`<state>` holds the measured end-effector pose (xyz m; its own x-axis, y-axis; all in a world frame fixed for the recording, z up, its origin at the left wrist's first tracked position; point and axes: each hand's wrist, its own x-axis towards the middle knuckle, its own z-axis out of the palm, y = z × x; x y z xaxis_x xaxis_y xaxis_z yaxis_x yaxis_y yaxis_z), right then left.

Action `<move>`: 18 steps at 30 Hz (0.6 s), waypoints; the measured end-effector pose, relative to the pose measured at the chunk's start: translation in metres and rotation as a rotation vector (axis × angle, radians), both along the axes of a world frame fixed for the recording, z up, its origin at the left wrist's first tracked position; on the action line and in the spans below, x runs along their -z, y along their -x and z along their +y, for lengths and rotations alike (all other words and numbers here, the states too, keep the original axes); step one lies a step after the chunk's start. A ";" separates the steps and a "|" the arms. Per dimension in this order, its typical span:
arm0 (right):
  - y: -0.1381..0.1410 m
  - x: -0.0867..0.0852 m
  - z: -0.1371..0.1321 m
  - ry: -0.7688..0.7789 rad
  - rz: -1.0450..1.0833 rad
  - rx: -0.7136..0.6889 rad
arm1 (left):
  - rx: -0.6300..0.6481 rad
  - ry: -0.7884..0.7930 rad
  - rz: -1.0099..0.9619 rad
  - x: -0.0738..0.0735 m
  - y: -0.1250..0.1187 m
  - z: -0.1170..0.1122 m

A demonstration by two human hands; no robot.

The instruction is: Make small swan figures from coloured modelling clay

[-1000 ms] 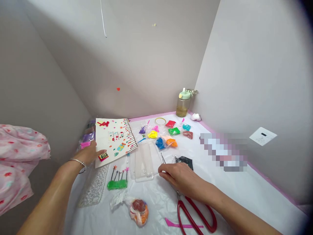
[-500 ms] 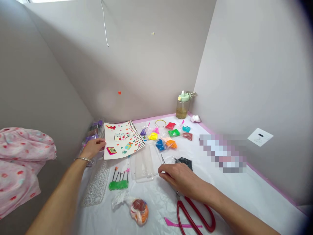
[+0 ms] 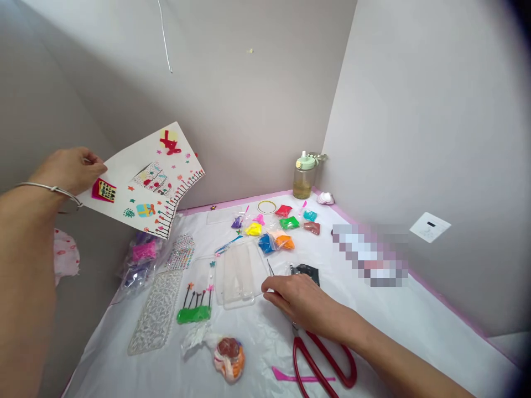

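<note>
My left hand point(image 3: 77, 168) pinches the left edge of a decorated sheet of paper point(image 3: 118, 166), holding it up at a tilt above the table. Stickers and drawings cover the sheet, and a black fringe-like pattern runs along its curved edge. My right hand point(image 3: 296, 298) is closed low over the table, thumb and forefinger close together. Past its fingers a thin metal tip point(image 3: 270, 267) sticks up; whether it belongs to the red-handled scissors point(image 3: 326, 362) under the hand I cannot tell. Clear phone cases point(image 3: 238, 276) lie left of that hand, one with green clay point(image 3: 194, 314).
Bagged clay in several colours, such as a yellow packet point(image 3: 254, 229), lies toward the back. A drink bottle point(image 3: 304, 179) stands in the far corner. A textured clear case point(image 3: 155, 315), rhinestones point(image 3: 181, 252), a mixed clay lump point(image 3: 229, 359) and a pink tool point(image 3: 301, 377) lie nearer.
My left hand has lifted the paper sheet up and to the left, turning it and uncovering rhinestones and blue tools on the table. My right hand has stayed nearly in place.
</note>
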<state>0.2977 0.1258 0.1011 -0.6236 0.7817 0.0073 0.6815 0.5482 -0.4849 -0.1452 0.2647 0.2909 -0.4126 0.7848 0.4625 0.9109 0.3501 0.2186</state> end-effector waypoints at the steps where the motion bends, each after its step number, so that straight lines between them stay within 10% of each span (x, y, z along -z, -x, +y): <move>1: 0.000 0.000 0.000 0.000 0.004 0.000 | -0.041 0.001 -0.016 0.003 0.001 0.002; 13: -0.002 0.004 0.003 -0.034 0.016 -0.029 | -0.206 -0.212 -0.157 0.097 0.002 0.020; 18: -0.001 0.000 0.002 -0.006 -0.001 -0.017 | -0.239 -0.335 -0.189 0.105 0.007 0.023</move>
